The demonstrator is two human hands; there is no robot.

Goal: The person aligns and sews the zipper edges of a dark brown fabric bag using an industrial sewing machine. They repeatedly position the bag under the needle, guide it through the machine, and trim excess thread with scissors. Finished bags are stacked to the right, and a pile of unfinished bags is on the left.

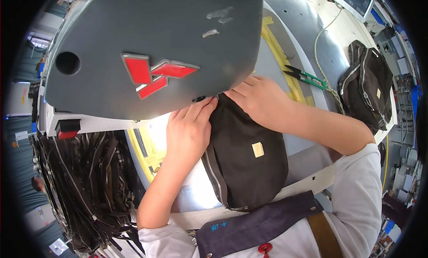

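Note:
A black fabric bag piece (243,171) with a zipper along its left edge and a small pale patch lies below the dark sewing machine head (183,44), its upper end partly hidden by the machine. My left hand (189,133) has its fingers closed on the fabric's upper left edge, under the machine's lower rim. My right hand (261,102) grips the same piece at its top, to the right of my left hand, fingertips partly hidden. Green thread snips (312,79) lie on the work plate to the right of the machine.
A heap of dark zippered pieces (84,182) hangs at the left. More black bags (365,88) rest at the right edge of the table (314,178). A cord (318,39) runs down past the snips from a screen (350,0). Another person (38,183) shows at the far left.

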